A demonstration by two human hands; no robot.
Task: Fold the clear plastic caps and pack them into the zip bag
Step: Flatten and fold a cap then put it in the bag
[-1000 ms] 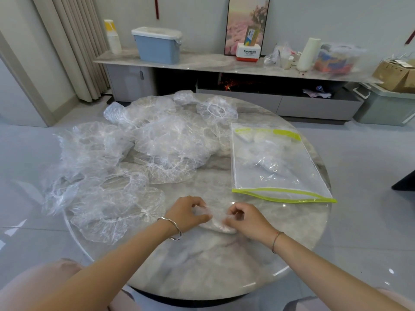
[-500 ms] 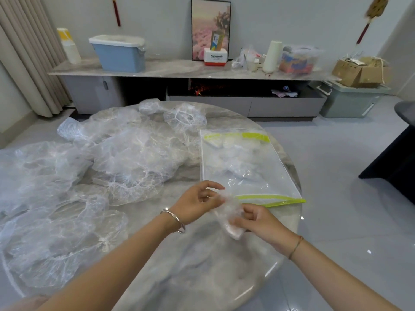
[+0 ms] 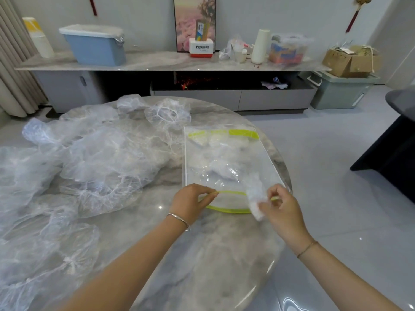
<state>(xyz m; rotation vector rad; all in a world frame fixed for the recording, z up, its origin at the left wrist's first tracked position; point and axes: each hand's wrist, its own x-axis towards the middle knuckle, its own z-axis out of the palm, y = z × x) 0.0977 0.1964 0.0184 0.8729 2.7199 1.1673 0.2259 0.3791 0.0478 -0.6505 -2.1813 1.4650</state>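
Note:
A clear zip bag (image 3: 226, 158) with yellow-green edges lies flat on the round marble table (image 3: 202, 265), with folded caps showing inside it. My left hand (image 3: 190, 204) pinches the bag's near yellow-green rim and lifts it, so the mouth gapes. My right hand (image 3: 280, 207) holds a folded clear plastic cap (image 3: 254, 196) at the right side of that mouth. Several loose, unfolded clear plastic caps (image 3: 96, 162) lie heaped over the table's left half.
The table's right edge runs just past the bag; tiled floor lies beyond it. A dark piece of furniture (image 3: 395, 149) stands at the right. A long low cabinet (image 3: 170, 63) along the far wall carries a blue bin, a box and a white roll.
Both hands moved away from me and to the right, from the table's middle to the bag's near rim. My left hand let go of the folded cap and took the bag's rim.

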